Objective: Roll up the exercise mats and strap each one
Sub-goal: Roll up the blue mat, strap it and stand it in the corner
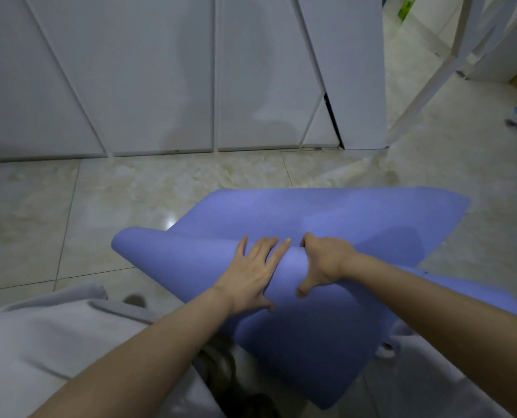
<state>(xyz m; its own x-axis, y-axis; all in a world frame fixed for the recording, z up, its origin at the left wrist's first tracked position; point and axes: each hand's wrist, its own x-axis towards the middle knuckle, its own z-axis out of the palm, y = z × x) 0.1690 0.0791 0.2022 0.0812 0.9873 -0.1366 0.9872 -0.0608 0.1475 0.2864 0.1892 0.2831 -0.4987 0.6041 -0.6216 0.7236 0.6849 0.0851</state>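
Purple mat (pixel 341 215) lies partly rolled on the floor (pixel 130 188). The left hand (pixel 255 273) presses flat on it; the right hand (pixel 323 262) grips its fold. White cupboards (pixel 130 70) stand behind.

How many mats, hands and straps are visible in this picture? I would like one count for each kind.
Mats: 1 (blue-purple mat, partly rolled)
Hands: 2 (left hand, right hand)
Straps: 0 in view
Total: 3
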